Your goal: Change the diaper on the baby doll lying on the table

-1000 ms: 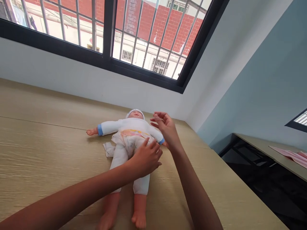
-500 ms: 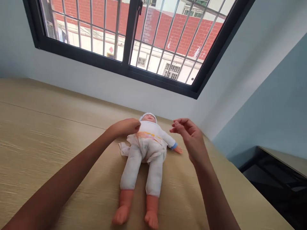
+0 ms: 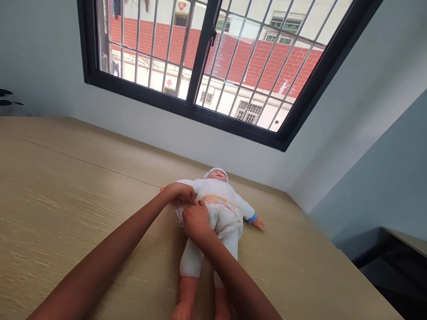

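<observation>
A baby doll [image 3: 213, 209] lies on its back on the wooden tabletop [image 3: 83, 186], head pointing to about 1 o'clock toward the barred window [image 3: 213, 58] and bare feet toward 6 o'clock at the bottom edge of the view. It wears a white suit and cap, and a printed diaper [image 3: 222, 215] sits loosely around its waist. Both of the person's hands meet at the doll's hip on the 9 o'clock side of the diaper. The left hand [image 3: 178, 194] is curled with its fingers closed on the diaper's edge there, just under the doll's outstretched arm. The right hand [image 3: 195, 221] crosses over the doll's thigh, its fingers bent and pressed onto the same corner of the diaper, touching the left hand; whether it pinches the cloth or only holds it down cannot be told, since the knuckles hide the fingertips. The doll's other arm, with a blue cuff [image 3: 252, 218], lies free toward 3 o'clock. With both hands working on one side, a pull there could drag the diaper askew or loosen it on the free side. The light doll could slide or roll on the smooth wood, as nothing pins its far half.
</observation>
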The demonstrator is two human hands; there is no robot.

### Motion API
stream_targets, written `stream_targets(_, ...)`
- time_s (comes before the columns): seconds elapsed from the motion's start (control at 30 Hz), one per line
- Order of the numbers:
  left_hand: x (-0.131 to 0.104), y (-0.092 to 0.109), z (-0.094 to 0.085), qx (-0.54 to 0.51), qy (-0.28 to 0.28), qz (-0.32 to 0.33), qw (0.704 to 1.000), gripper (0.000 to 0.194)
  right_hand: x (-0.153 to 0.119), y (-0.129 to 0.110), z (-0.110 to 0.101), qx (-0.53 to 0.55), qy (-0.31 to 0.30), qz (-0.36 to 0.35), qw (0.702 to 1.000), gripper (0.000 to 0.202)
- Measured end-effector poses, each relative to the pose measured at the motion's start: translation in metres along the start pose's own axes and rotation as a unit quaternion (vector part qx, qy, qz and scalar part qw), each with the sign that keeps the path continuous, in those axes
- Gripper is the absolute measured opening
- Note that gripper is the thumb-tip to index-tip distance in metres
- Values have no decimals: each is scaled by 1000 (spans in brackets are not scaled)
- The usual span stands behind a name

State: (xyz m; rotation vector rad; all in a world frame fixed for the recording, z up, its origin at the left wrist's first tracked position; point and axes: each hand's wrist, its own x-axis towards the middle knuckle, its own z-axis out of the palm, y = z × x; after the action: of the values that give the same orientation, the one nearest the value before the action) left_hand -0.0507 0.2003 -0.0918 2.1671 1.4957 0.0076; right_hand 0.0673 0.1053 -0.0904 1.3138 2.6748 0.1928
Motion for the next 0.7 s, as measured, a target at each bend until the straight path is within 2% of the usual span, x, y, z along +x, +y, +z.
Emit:
stream_targets(0.1, -5, -8, -13, 8, -46, -41, 998, 31, 4, 4, -1, -24, 7, 24, 999, 17)
stream_targets(0.23, -14, -11, -23, 0, -83, -45, 996, 32, -5, 24, -11, -33, 73, 76, 994, 19)
stream_targets(0.33, -15, -5, -20, -10, -119, -26, 992, 30, -11, 44, -20, -27, 88, 118, 989, 20)
stream_targets(0.47, -10, 8, -7, -36, -165, 14, 985, 27, -15, 64, -28, -11, 74, 138, 988, 21)
stream_targets(0.6, -6, 13, 2, -66, -185, 44, 980, 27, -18, 70, -30, 0, 70, 140, 988, 21)
stream_targets(0.7, -6, 9, -1, -80, -174, 36, 981, 27, -17, 68, -26, 2, 78, 144, 987, 20)
